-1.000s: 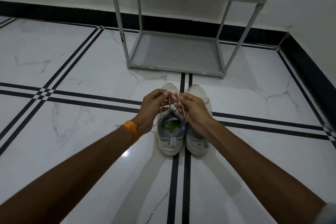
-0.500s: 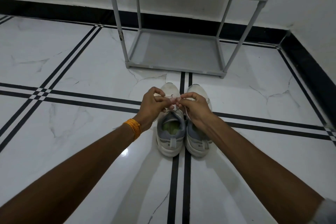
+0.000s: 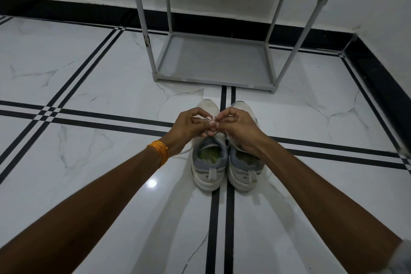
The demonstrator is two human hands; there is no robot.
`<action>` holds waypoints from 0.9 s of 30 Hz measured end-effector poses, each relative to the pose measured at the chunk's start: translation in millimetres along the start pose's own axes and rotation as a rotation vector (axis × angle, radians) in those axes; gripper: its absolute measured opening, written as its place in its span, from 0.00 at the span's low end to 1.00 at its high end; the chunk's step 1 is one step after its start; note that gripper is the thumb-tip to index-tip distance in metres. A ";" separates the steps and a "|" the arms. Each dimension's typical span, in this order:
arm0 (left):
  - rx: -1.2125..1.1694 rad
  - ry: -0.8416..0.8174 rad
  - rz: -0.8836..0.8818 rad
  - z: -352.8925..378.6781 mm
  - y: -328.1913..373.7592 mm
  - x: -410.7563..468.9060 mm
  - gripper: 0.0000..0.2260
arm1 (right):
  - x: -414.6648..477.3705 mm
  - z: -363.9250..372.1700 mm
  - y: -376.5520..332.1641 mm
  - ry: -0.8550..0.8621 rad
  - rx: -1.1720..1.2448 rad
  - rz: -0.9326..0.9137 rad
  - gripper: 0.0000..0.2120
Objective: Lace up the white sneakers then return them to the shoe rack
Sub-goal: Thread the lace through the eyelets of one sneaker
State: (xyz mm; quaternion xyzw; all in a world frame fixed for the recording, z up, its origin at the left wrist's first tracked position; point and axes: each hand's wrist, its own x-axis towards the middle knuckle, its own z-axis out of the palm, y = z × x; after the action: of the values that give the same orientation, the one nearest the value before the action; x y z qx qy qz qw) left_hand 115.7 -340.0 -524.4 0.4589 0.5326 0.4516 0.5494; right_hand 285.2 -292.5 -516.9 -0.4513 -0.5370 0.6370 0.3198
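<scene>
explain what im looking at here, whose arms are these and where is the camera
There is no robot here. A person wears a camera on the head, looking forward and down, so the two arms reaching in from below are their own. The left hand, with an orange band on its wrist, and the right hand meet above two white sneakers standing side by side on the tiled floor. Together both hands pinch a white lace over the left shoe. Beyond the shoes stands a grey shoe rack; the shelves in view hold nothing.
</scene>
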 end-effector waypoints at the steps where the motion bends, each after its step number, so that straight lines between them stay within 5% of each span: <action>1: -0.010 0.013 0.007 1.0 -0.5 1.0 0.09 | -1.5 0.3 -0.4 0.001 -0.023 -0.022 0.11; 7: 0.074 0.174 0.052 5.5 -6.0 6.4 0.10 | -7.2 6.1 4.9 0.095 -0.467 -0.278 0.11; 15: 0.620 0.233 0.315 7.3 -5.9 3.8 0.07 | -9.5 22.2 3.4 0.073 -1.141 -0.393 0.08; 21: 0.924 0.239 0.474 11.8 -10.7 2.8 0.04 | -6.4 22.8 -2.1 0.045 -1.122 -0.271 0.08; 27: 0.730 0.243 0.341 10.5 -5.6 8.2 0.07 | -7.3 13.9 -0.9 0.055 -1.023 -0.282 0.13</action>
State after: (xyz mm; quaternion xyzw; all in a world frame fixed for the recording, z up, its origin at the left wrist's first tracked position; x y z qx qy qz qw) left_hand 126.4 -333.1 -531.1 0.6485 0.6350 0.3684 0.2012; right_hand 275.2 -304.3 -514.1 -0.4896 -0.8259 0.2326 0.1551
